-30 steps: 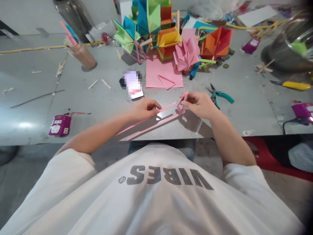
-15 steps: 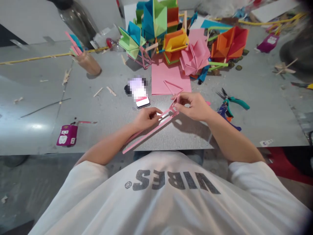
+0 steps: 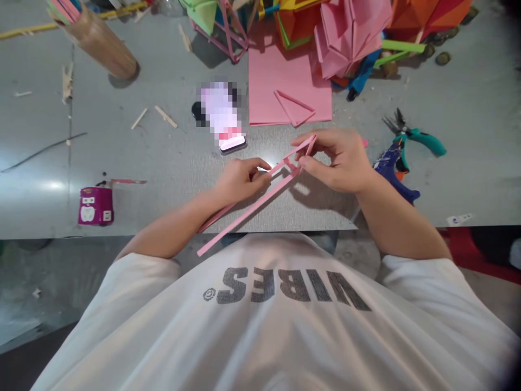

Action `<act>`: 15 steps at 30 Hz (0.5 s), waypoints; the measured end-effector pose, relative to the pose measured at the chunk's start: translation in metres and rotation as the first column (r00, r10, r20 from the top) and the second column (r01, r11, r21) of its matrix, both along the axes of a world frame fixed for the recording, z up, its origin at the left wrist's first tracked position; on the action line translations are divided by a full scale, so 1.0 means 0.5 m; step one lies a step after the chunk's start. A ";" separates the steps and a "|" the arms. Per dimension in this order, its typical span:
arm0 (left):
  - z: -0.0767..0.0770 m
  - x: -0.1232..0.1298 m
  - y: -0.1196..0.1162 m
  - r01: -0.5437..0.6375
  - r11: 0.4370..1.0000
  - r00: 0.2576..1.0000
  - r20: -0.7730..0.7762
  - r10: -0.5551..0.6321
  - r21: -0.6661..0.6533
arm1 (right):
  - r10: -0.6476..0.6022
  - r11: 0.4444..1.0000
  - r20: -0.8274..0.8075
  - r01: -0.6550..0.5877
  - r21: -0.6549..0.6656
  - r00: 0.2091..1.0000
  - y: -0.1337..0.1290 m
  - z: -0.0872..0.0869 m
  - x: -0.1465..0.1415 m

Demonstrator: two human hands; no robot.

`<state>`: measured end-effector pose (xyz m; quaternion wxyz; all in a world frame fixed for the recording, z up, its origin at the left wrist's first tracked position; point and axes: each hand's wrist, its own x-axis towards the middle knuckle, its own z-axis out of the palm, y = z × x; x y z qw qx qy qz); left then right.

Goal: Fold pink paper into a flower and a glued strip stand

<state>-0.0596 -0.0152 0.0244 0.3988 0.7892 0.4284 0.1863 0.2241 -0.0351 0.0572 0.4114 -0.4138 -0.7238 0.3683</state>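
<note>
Between my hands is a pink paper-strip frame [image 3: 256,205], slanting from the table's front edge up to the right, with a small triangle at its upper end. My left hand [image 3: 244,178] pinches one long strip near the middle. My right hand [image 3: 342,158] grips the triangular end between thumb and fingers. The lower long strip runs free past my left hand and sticks out over the table edge. Just beyond my right hand, a separate pink strip triangle [image 3: 295,108] lies on pink paper sheets [image 3: 268,92].
A phone [image 3: 222,117] lies left of the paper. Teal-handled pliers [image 3: 423,142] and a blue tool [image 3: 393,168] rest at the right. A purple box [image 3: 95,206] and a brown cup [image 3: 101,46] stand left. Folded paper shapes [image 3: 352,35] crowd the back.
My view has tilted down and come closer. My right hand's fingers have shifted on the triangular end, which shows more openly now. My left hand keeps its pinch.
</note>
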 end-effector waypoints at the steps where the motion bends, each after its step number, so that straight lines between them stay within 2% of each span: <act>1: 0.000 0.002 0.000 0.008 1.000 1.000 -0.002 -0.008 -0.010 | 0.011 1.000 0.011 -0.011 0.015 1.000 -0.003 0.001 0.000; 4: 0.000 0.009 -0.001 0.018 0.999 0.999 0.036 -0.016 -0.031 | 0.034 0.995 0.033 -0.037 0.095 0.999 -0.011 -0.001 0.002; 8: -0.001 0.024 0.001 0.013 0.998 0.987 0.163 -0.003 -0.061 | 0.063 0.986 0.085 -0.076 0.149 0.994 -0.021 -0.006 0.004; 12: 0.006 0.030 0.001 0.044 0.999 0.960 0.275 -0.042 -0.001 | 0.122 0.947 0.058 -0.134 0.292 0.991 -0.035 0.003 -0.002; 15: 0.024 0.028 -0.010 0.074 0.995 0.939 0.331 -0.090 0.061 | 0.193 0.914 0.093 -0.214 0.345 0.977 -0.056 0.019 -0.009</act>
